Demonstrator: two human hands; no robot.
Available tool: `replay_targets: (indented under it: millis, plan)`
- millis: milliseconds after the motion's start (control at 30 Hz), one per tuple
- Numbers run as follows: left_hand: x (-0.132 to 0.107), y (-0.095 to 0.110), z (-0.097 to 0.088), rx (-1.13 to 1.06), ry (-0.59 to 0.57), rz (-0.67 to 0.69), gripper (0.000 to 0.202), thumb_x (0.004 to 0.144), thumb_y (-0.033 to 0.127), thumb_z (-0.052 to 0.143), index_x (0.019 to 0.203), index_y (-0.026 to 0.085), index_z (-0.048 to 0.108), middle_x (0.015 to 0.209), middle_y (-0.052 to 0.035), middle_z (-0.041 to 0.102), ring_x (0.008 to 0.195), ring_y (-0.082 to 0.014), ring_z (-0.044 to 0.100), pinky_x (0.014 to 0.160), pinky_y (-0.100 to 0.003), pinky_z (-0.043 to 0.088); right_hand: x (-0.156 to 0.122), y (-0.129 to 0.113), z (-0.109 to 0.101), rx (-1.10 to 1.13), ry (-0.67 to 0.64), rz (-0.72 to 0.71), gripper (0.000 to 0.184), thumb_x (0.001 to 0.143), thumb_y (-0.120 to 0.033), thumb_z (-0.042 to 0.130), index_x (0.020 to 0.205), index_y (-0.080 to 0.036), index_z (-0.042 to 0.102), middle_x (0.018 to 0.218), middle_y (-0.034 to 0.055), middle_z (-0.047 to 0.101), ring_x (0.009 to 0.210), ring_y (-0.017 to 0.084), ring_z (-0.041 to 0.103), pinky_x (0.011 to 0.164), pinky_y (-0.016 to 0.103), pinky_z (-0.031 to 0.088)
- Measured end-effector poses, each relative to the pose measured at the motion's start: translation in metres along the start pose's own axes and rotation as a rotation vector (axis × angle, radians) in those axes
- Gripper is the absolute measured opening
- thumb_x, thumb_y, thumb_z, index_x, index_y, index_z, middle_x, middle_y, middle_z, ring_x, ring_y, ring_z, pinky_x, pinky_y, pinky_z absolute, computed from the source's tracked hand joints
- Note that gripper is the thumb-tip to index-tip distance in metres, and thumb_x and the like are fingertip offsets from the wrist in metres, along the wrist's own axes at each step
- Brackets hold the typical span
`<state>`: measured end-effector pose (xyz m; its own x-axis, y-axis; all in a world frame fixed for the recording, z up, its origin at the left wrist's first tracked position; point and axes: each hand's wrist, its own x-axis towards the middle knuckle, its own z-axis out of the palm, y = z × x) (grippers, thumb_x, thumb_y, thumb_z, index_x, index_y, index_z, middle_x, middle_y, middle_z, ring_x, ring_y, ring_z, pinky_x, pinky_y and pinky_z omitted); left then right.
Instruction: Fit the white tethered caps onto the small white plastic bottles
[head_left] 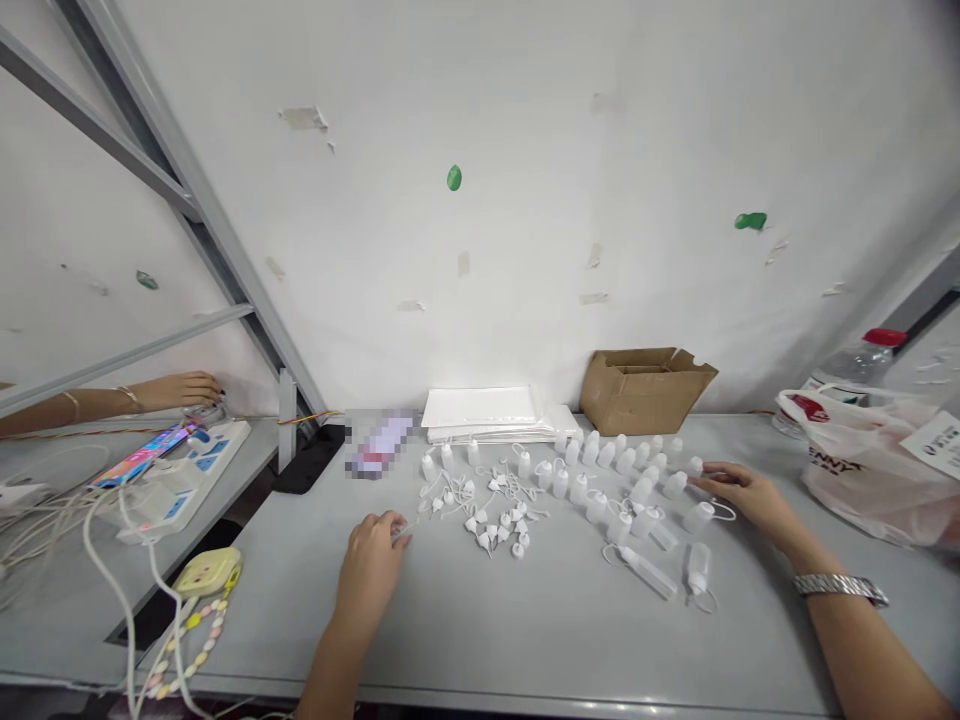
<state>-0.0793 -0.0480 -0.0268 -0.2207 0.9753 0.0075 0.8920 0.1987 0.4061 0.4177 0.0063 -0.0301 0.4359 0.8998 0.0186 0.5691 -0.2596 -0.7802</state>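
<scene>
My left hand [373,555] is closed over the grey table, left of a heap of small white caps with loop straps [491,515]. A thin pale piece shows at its fingertips, too small to name. On the right, my right hand [742,492] has its fingers closed against a small translucent squeeze bottle [675,486] at the edge of a group. Many bottles stand upright with white caps, such as the bottle [578,488]. Near the front, a bottle with a strap [651,574] and another bottle [698,568] lie on their sides.
A cardboard box [649,395] and a white stack of flat sheets [484,410] stand by the wall. At right is a plastic bag [862,480] near a red-capped bottle [885,340]. At left are a power strip [214,470], cables, a beaded strap [199,655] and another person's hand [180,390].
</scene>
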Motion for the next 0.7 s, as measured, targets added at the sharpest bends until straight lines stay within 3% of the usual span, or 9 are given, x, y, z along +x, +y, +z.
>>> replay_targets:
  millis: [133,267,333,400,433,467,567,700]
  plan:
    - [0.003,-0.001,0.002,-0.083,-0.002,0.006,0.023,0.072,0.016,0.044,0.089,0.018,0.06,0.089,-0.0072,0.058,0.085,-0.0196,0.059,0.078,-0.03,0.043,-0.019,-0.009,-0.02,0.081,0.096,0.015,0.032,0.052,-0.046,0.066,0.074,-0.023,0.064,0.077,0.0071,0.068,0.082,0.032,0.06,0.068,0.039,0.044]
    - [-0.001,-0.007,-0.01,-0.118,0.061,-0.013,0.028,0.07,0.027,0.051,0.095,0.02,0.061,0.098,-0.0076,0.058,0.091,-0.0228,0.056,0.082,-0.033,0.042,-0.055,-0.032,-0.039,0.279,0.322,0.007,0.021,0.06,-0.046,0.063,0.074,-0.032,0.058,0.088,0.007,0.067,0.098,0.036,0.056,0.075,0.043,0.046]
    - [-0.004,-0.012,-0.017,-0.097,0.059,-0.047,0.031,0.068,0.032,0.054,0.096,0.021,0.061,0.1,-0.0076,0.059,0.096,-0.0259,0.055,0.08,-0.035,0.043,-0.076,-0.049,-0.041,0.368,0.417,-0.024,0.021,0.059,-0.043,0.067,0.074,-0.032,0.056,0.09,0.0071,0.065,0.101,0.035,0.055,0.079,0.043,0.046]
    - [-0.005,-0.015,-0.022,-0.089,0.016,-0.082,0.03,0.067,0.033,0.055,0.095,0.022,0.061,0.099,-0.0071,0.06,0.094,-0.0258,0.056,0.076,-0.034,0.043,-0.094,-0.066,-0.035,0.489,0.419,-0.13,0.027,0.058,-0.044,0.068,0.079,-0.032,0.056,0.092,0.0063,0.064,0.102,0.035,0.055,0.085,0.045,0.045]
    - [-0.005,-0.016,-0.022,-0.084,-0.001,-0.093,0.029,0.067,0.031,0.054,0.094,0.022,0.061,0.098,-0.0068,0.061,0.092,-0.0248,0.057,0.074,-0.033,0.044,-0.101,-0.073,-0.029,0.508,0.397,-0.152,0.03,0.055,-0.045,0.07,0.079,-0.032,0.057,0.09,0.0059,0.065,0.098,0.035,0.056,0.085,0.047,0.046]
    - [-0.005,-0.017,-0.021,-0.075,-0.008,-0.101,0.027,0.068,0.029,0.053,0.093,0.022,0.061,0.097,-0.0066,0.061,0.09,-0.0237,0.057,0.074,-0.032,0.043,-0.108,-0.08,-0.022,0.472,0.291,-0.169,0.031,0.057,-0.046,0.068,0.083,-0.032,0.059,0.094,0.0059,0.065,0.099,0.034,0.055,0.087,0.046,0.045]
    - [-0.003,-0.015,-0.015,-0.051,-0.009,-0.094,0.022,0.07,0.022,0.051,0.089,0.021,0.06,0.089,-0.006,0.063,0.085,-0.0206,0.059,0.073,-0.029,0.043,-0.123,-0.092,0.011,0.361,0.092,-0.218,0.036,0.054,-0.052,0.069,0.078,-0.027,0.062,0.082,0.0063,0.066,0.081,0.03,0.06,0.077,0.044,0.049]
    - [-0.001,-0.01,-0.008,-0.101,-0.052,-0.074,0.012,0.07,0.019,0.048,0.072,0.02,0.06,0.08,-0.0054,0.065,0.076,-0.0193,0.061,0.067,-0.028,0.042,-0.144,-0.105,0.061,0.271,-0.203,-0.359,0.027,0.067,-0.046,0.065,0.084,-0.025,0.063,0.082,0.0043,0.064,0.079,0.023,0.058,0.077,0.036,0.048]
